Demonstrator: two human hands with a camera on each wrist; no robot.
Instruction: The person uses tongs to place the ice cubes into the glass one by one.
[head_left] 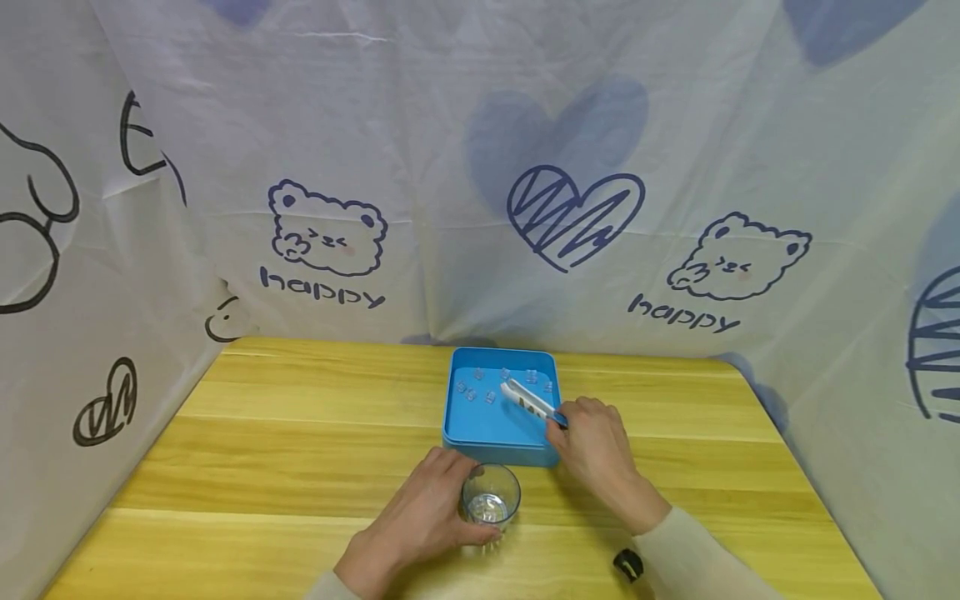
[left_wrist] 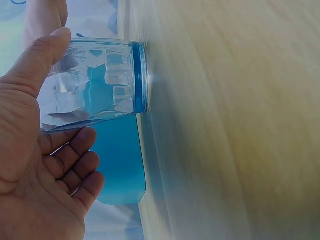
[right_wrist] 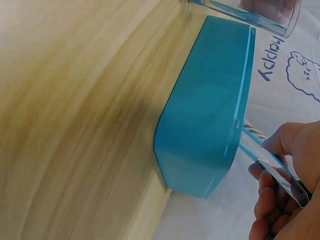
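Observation:
My left hand (head_left: pixel 420 512) holds a clear drinking glass (head_left: pixel 491 493), thumb on one side and fingers on the other. Upright on the table, the glass stands just in front of a blue square box (head_left: pixel 495 431). Several small clear cubes (head_left: pixel 490 397) lie scattered inside that box. At its right edge, my right hand (head_left: pixel 597 442) grips a pair of tongs (right_wrist: pixel 265 152), pinched between thumb and fingers. The white tips of the tongs (head_left: pixel 517 392) reach in over the box floor near the cubes. Whether they touch a cube, I cannot tell.
A wooden table (head_left: pixel 300 450) spreads under everything. White cloth (head_left: pixel 450 275) printed with hearts and bears hangs behind and at both sides. A small black object (head_left: pixel 628 565) shows beside the right sleeve.

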